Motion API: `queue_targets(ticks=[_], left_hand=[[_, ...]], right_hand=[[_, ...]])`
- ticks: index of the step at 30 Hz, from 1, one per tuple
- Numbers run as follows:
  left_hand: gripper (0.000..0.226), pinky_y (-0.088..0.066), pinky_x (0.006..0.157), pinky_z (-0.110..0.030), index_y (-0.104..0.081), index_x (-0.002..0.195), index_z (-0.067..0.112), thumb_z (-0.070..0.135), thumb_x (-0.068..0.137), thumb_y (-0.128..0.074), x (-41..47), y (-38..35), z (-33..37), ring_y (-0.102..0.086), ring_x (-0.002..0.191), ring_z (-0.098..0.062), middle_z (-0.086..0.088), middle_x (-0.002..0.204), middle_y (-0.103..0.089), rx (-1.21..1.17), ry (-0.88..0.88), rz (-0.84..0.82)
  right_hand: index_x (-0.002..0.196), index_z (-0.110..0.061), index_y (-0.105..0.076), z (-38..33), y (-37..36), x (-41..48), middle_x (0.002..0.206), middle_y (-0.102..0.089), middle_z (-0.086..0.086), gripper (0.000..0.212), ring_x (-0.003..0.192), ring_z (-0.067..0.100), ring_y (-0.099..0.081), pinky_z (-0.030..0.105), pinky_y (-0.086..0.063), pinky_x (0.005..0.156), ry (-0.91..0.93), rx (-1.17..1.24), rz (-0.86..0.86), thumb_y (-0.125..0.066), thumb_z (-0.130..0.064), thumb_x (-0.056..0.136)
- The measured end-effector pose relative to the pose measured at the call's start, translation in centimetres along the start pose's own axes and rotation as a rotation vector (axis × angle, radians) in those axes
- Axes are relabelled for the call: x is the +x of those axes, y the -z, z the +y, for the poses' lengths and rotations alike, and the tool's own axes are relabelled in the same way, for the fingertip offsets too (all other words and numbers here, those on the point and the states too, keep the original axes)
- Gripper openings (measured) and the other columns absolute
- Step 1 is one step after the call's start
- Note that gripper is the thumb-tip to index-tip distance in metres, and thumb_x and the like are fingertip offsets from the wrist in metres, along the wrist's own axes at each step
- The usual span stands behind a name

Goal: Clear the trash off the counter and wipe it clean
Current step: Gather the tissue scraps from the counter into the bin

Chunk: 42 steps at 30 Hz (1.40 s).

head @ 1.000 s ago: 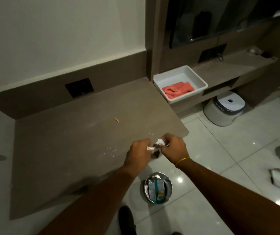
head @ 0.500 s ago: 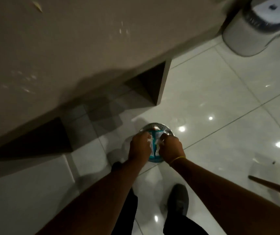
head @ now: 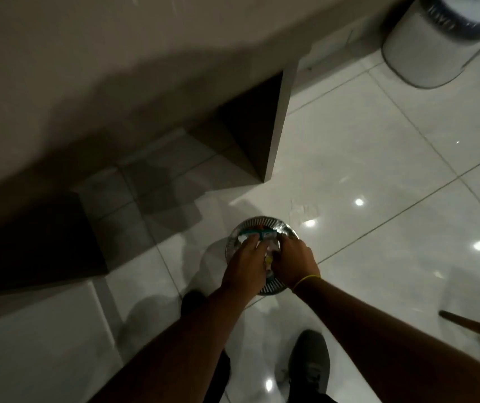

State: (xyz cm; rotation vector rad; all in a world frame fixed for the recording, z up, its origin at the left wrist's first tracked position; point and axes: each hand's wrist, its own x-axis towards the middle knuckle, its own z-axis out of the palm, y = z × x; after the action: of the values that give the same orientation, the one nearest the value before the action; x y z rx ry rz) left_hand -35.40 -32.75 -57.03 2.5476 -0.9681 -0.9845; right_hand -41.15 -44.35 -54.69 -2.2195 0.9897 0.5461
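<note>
Left hand (head: 246, 261): palm down, fingers extended toward 12 o'clock.
Right hand (head: 295, 261): knuckles up, fingers curled toward 10 o'clock, beside left.
Forearms: converging from 6 o'clock.

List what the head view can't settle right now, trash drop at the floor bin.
- Crumpled paper: head view, hidden by the left hand and right hand held together; held or released, cannot tell.
- Metal bin: its contents are mostly covered by the hands; only a teal wrapper shows.
- Counter: cut off by the top edge, blurred; leftover crumbs unreadable.
- White round appliance: cropped at the top right.
</note>
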Motion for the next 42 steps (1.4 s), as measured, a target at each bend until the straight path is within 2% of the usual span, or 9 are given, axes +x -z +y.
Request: queue_targets(ticks=[5, 11, 15, 18, 21, 25, 30, 38, 42], left_hand=[[0.083, -0.06, 0.104, -0.049, -0.066, 0.144, 0.013, 0.034, 0.07, -0.097, -5.4, 9.0, 3.8, -0.065, 0.139, -0.032, -0.012, 0.149, -0.068, 0.145, -0.141, 0.175], [0.054, -0.034, 0.126, -0.049, -0.063, 0.15, 0.012, 0.024, 0.098, -0.054, -12.3, 22.7, 8.6, -0.043, 0.156, -0.027, -0.008, 0.165, -0.051, 0.174, -0.384, 0.477], [0.056, -0.039, 0.127, -0.033, -0.062, 0.146, -0.004, 0.01, 0.091, -0.059, -15.0, 31.2, 10.7, -0.056, 0.148, -0.027, -0.014, 0.161, -0.052, 0.136, -0.485, 0.7], [0.064, -0.046, 0.123, -0.041, -0.057, 0.147, -0.009, 0.006, 0.085, -0.065, -15.9, 36.1, 10.2, -0.056, 0.147, -0.033, -0.024, 0.156, -0.058, 0.132, -0.45, 0.823], [0.089, -0.046, 0.122, -0.05, -0.035, 0.164, 0.002, 0.023, 0.084, -0.069, -16.2, 40.5, 8.7, -0.04, 0.158, -0.028, -0.013, 0.172, -0.037, 0.117, -0.274, 0.723], [0.095, -0.009, 0.137, -0.045, -0.001, 0.173, 0.013, 0.058, 0.1, -0.042, -16.0, 42.5, 5.2, -0.001, 0.168, -0.023, -0.005, 0.182, 0.0, 0.136, -0.035, 0.598], [0.094, -0.011, 0.135, -0.056, -0.031, 0.165, -0.001, 0.066, 0.1, -0.039, -15.9, 41.1, 2.5, -0.021, 0.165, -0.036, -0.024, 0.173, -0.03, 0.275, -0.041, 0.524], [0.097, 0.009, 0.128, -0.051, -0.008, 0.172, 0.021, 0.071, 0.098, -0.045, -14.7, 39.4, 3.1, -0.024, 0.163, -0.03, -0.008, 0.177, -0.024, 0.287, -0.276, 0.608], [0.09, -0.002, 0.134, -0.055, -0.017, 0.171, 0.014, 0.069, 0.103, -0.037, -14.8, 39.2, 3.7, -0.03, 0.161, -0.036, -0.016, 0.174, -0.033, 0.37, -0.266, 0.529]], right_hand=[[0.141, -0.022, -0.055, -4.6, 8.1, -7.0, 0.135, -0.065, 0.003, 0.044, 0.113, 0.019, -0.068, 0.021, -0.048, 0.089, 0.141, 0.097, 0.126, -0.057, -0.031, 0.098], [0.133, -0.021, -0.06, -13.6, 21.5, -15.2, 0.129, -0.066, -0.001, 0.051, 0.117, 0.017, -0.064, 0.021, -0.045, 0.104, 0.424, 0.153, 0.351, -0.039, -0.053, 0.1], [0.12, -0.019, -0.063, -20.4, 28.9, -17.0, 0.117, -0.06, -0.002, 0.03, 0.108, 0.013, -0.056, 0.019, -0.045, 0.095, 0.698, 0.118, 0.543, -0.06, -0.016, 0.091], [0.12, -0.017, -0.062, -25.7, 31.7, -16.5, 0.113, -0.06, -0.001, 0.028, 0.102, 0.014, -0.057, 0.026, -0.05, 0.09, 0.811, 0.047, 0.565, -0.063, -0.016, 0.091], [0.107, -0.018, -0.062, -31.0, 32.4, -14.6, 0.099, -0.06, 0.001, 0.015, 0.09, 0.019, -0.057, 0.033, -0.05, 0.079, 0.825, 0.005, 0.484, -0.056, -0.021, 0.093], [0.111, -0.011, -0.066, -37.8, 31.8, -10.6, 0.108, -0.066, 0.013, 0.024, 0.096, 0.037, -0.065, 0.041, -0.051, 0.081, 0.8, -0.174, 0.329, -0.059, -0.026, 0.094], [0.106, -0.006, -0.067, -44.8, 30.7, -7.7, 0.11, -0.065, 0.021, 0.027, 0.099, 0.044, -0.066, 0.042, -0.052, 0.082, 0.785, -0.307, 0.263, -0.057, -0.029, 0.096], [0.094, -0.009, -0.064, -46.6, 28.2, -7.4, 0.103, -0.064, 0.019, 0.018, 0.093, 0.045, -0.066, 0.041, -0.055, 0.077, 0.725, -0.369, 0.258, -0.069, -0.022, 0.082], [0.107, -0.014, -0.057, -44.8, 29.1, -8.3, 0.107, -0.064, 0.015, 0.035, 0.095, 0.039, -0.065, 0.042, -0.057, 0.077, 0.712, -0.327, 0.223, -0.074, -0.019, 0.078]])
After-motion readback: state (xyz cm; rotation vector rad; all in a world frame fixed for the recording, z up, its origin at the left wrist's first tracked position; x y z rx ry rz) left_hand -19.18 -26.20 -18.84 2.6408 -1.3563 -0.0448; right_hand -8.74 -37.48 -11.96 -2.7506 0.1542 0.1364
